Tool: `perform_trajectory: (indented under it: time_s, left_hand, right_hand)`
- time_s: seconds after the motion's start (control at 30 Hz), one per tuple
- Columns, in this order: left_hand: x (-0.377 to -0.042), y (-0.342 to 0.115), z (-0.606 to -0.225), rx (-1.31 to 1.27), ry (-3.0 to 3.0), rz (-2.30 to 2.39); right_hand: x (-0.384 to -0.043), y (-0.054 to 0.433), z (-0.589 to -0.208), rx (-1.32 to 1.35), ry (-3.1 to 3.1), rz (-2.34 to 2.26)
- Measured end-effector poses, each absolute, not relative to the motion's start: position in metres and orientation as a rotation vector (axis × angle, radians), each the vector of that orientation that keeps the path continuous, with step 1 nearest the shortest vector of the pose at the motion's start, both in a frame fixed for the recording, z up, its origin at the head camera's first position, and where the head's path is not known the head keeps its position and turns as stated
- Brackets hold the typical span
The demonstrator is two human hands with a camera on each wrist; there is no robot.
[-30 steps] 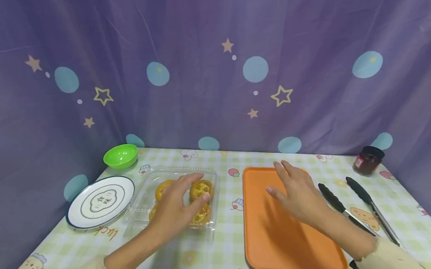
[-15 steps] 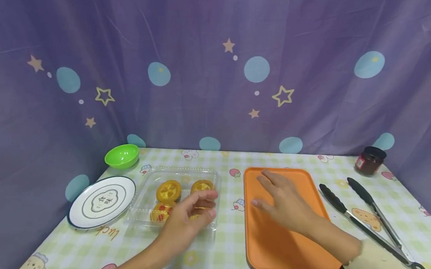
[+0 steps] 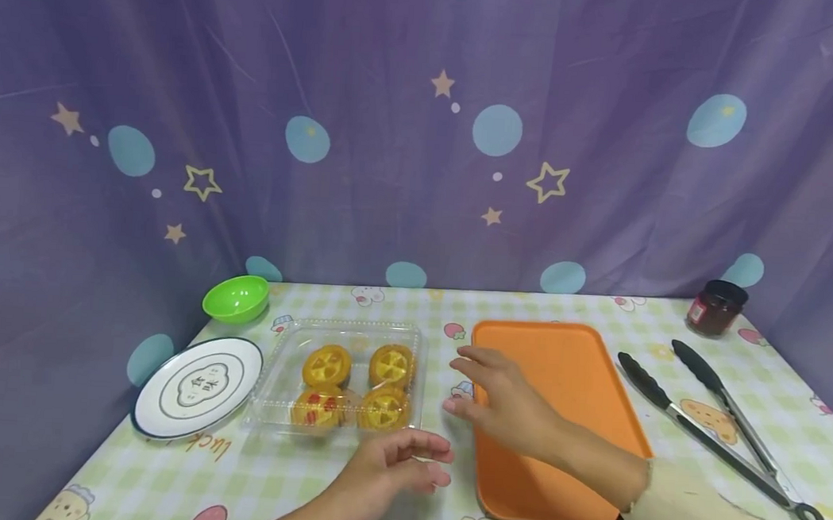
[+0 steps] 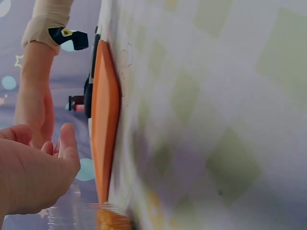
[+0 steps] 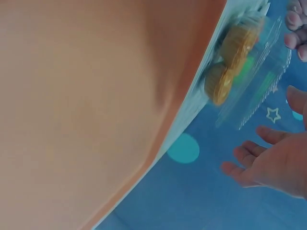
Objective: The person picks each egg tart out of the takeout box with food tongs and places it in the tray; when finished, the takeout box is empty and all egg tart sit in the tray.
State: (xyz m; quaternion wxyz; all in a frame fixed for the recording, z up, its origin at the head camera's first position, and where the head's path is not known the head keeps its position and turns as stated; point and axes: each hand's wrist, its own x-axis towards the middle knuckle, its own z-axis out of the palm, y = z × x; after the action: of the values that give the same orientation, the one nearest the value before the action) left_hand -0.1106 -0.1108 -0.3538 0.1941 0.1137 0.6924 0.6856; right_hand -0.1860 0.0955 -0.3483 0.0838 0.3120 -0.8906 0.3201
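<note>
My left hand (image 3: pixel 392 469) is in the air near the front edge of a clear plastic container (image 3: pixel 276 383), fingers loosely bent and holding nothing. Several small round yellow tarts (image 3: pixel 327 364) sit inside that container; one bears red marks. Over the left edge of an orange tray (image 3: pixel 553 491) is my right hand (image 3: pixel 504 400), its fingers spread and holding nothing. In the left wrist view both the left hand (image 4: pixel 38 175) and the right hand (image 4: pixel 36 112) appear above the table. The right wrist view shows the right hand (image 5: pixel 280 160) raised over the tray, apart from the container.
A white plate (image 3: pixel 153 407) with a dark rim lies left of the container, and a green bowl (image 3: pixel 237 299) stands behind it. Black-tipped tongs (image 3: pixel 723 452) lie right of the tray. A dark-lidded jar (image 3: pixel 716 310) stands at the back right. A purple curtain (image 3: pixel 361 225) hangs behind.
My left hand has moved from over the container toward me and to the right, uncovering the tarts. My right hand has shifted left and toward me across the tray.
</note>
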Motion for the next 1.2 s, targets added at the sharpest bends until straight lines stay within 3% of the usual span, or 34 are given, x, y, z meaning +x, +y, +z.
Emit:
perform_trajectory:
  time_s: [0.73,1.2]
  left_hand:
    - [-0.114,-0.124,-0.379,-0.098,1.617,2.18]
    - [-0.117,-0.126,-0.387,-0.187,1.614,2.267]
  right_hand:
    - [-0.177,0.065,-0.363,1.211,-2.544,0.942]
    - [-0.18,0.057,-0.375,1.285,-2.431,0.856]
